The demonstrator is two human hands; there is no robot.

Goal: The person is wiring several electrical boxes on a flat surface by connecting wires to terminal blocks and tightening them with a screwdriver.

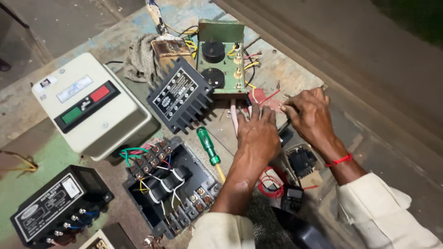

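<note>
A worn workbench, patchy green and blue paint, carries a cream switch box, a finned black module, a green panel, a green-handled screwdriver, an open starter and a rag.

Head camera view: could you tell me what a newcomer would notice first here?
Two hands meet right of centre: the left hand and right hand work at loose wires below a green panel. On the left sits a cream switch box; a green-handled screwdriver lies mid-table.
</note>
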